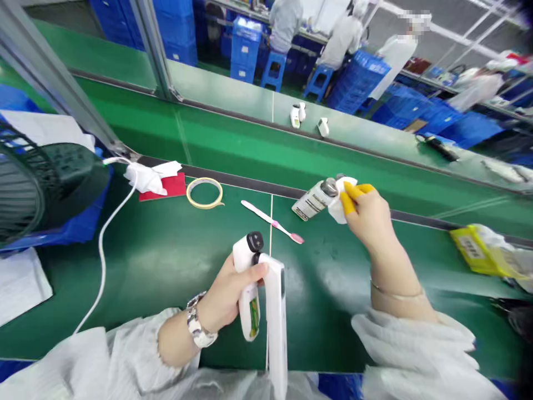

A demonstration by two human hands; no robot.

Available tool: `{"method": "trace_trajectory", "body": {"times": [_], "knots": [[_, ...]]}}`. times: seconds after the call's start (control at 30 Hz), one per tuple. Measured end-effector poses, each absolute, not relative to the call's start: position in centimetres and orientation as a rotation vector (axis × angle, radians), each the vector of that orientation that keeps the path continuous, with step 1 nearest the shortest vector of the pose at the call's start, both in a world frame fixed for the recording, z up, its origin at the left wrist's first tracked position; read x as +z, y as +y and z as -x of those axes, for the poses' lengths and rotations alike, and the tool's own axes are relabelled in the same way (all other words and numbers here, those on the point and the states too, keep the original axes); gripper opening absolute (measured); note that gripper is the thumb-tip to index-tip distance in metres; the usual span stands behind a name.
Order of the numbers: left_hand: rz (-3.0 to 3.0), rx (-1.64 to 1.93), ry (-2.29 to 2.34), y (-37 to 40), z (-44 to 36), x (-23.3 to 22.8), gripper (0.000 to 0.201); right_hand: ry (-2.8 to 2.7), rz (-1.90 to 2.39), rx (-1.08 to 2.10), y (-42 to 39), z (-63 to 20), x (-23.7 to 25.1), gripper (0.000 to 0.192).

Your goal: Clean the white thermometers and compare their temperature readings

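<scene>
My left hand (225,294) is closed around a white handheld device (246,283) near the front of the bench. The device has a dark buttoned end at the top, a long white arm (273,328) beside the handle, and a slot in the handle showing something green. My right hand (368,214), with yellow covers on some fingers, pinches a white wipe (338,208). That wipe is beside the metal top of a white printed bottle (310,203), which leans to one side; whether they touch, I cannot tell. A white and pink toothbrush (270,221) lies between the hands.
A tape roll (204,193) and a red pad (174,187) lie on the green bench (166,261). A white cable (102,244) runs along the left, near a dark green basket (54,183). A yellow packet (474,250) lies right. Small white devices (296,115) sit on the conveyor beyond.
</scene>
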State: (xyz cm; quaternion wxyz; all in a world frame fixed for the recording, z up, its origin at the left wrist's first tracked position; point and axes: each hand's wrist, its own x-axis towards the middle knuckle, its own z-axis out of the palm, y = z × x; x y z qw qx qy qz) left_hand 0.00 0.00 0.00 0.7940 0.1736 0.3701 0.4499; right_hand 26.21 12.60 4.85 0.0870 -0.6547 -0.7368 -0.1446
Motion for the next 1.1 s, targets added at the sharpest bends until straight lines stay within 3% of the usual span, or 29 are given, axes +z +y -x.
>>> {"method": "trace_trajectory", "body": {"times": [0.7,0.87,1.1], "knots": [[-0.425,0.957,0.729,-0.4,0.2,0.4,0.027,-2.364,1.897,-0.378,12.1,-24.5,6.2,0.034],[-0.412,0.965,0.734,-0.3,0.2,0.5,0.025,-2.293,1.539,-0.436,7.2,-22.4,7.2,0.027],[-0.380,1.001,0.749,-0.2,0.2,0.6,0.023,-2.583,0.869,0.165,-1.8,-16.7,7.6,0.027]]}}
